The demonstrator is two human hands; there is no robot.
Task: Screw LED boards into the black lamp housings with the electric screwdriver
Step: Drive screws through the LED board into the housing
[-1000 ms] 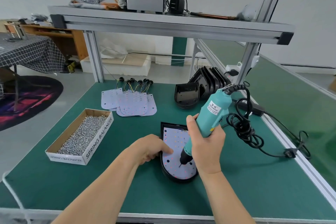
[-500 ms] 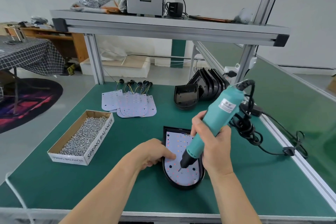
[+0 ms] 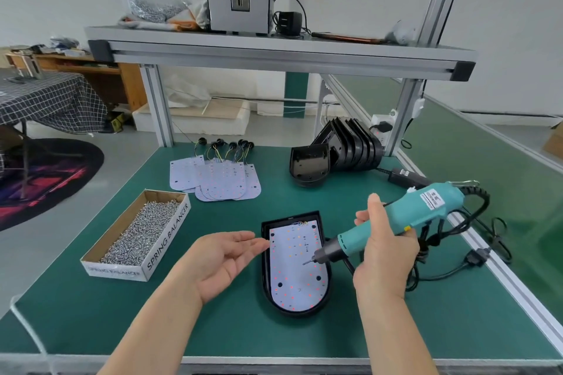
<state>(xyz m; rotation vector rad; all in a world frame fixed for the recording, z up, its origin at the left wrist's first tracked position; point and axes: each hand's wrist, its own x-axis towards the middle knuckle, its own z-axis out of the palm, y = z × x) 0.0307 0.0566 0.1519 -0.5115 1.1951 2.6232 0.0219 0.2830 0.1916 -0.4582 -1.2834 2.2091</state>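
Observation:
A black lamp housing (image 3: 265, 280) lies on the green mat in front of me with a white LED board (image 3: 292, 271) seated inside it. My right hand (image 3: 384, 250) grips the teal electric screwdriver (image 3: 393, 227), tilted low, its bit tip hovering just above the board's right side. My left hand (image 3: 222, 259) is palm-up with fingers straight, fingertips at the housing's left rim, holding nothing. Spare LED boards (image 3: 219, 179) with wires lie further back, and several empty black housings (image 3: 338, 149) are stacked at the back right.
A cardboard box of screws (image 3: 137, 231) sits at the left. The screwdriver's coiled black cable (image 3: 475, 240) and power adapter (image 3: 405, 177) lie along the right edge. Aluminium frame posts (image 3: 160, 106) and an overhead shelf (image 3: 274, 52) stand behind.
The screwdriver has lifted off the board and tipped from steep to nearly flat, swinging right. My left hand has come off the housing and turned palm-up.

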